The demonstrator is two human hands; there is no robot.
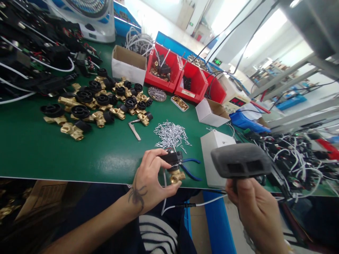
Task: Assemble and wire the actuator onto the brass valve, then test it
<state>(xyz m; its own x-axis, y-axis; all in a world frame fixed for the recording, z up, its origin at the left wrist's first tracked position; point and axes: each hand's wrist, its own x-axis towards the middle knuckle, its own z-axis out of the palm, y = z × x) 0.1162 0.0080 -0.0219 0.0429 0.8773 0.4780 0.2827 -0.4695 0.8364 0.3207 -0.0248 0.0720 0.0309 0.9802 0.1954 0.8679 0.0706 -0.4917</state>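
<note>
Nearest the lens, at lower right of the frame, the right hand (258, 211) is wrapped around the handle of a grey handheld scanner (240, 164), fingers curled tight on the stem while the scanner's head with two dark windows sits above the knuckles, facing the camera. A thin white cable (206, 202) runs from below it toward lower centre.

Lower centre, the left hand (150, 185) grips a brass valve with a black cap (174, 165) at the near edge of the green table (39, 151); thumb and fingers pinch the black cap from the left and below, the brass body hanging underneath. Blue-handled pliers (192, 167) lie on the mat just behind the valve, touching or nearly so. A white box (214, 155) stands between the two hands, partly hidden by the scanner.

Just above the valve, at frame centre, is a loose heap of silver wire clips (171, 134). To upper left of it lies a cluster of brass valves with black caps (97, 106), with a small pair of tweezers (134, 129) at its near side. Farther back, upper centre, stand red bins (185, 79) with parts, a cardboard box (128, 63) to their left and a small open white box (212, 113) to the right. Black assemblies with white wires (34, 53) fill the upper left; tangled wired parts (299, 158) crowd the right edge.
</note>
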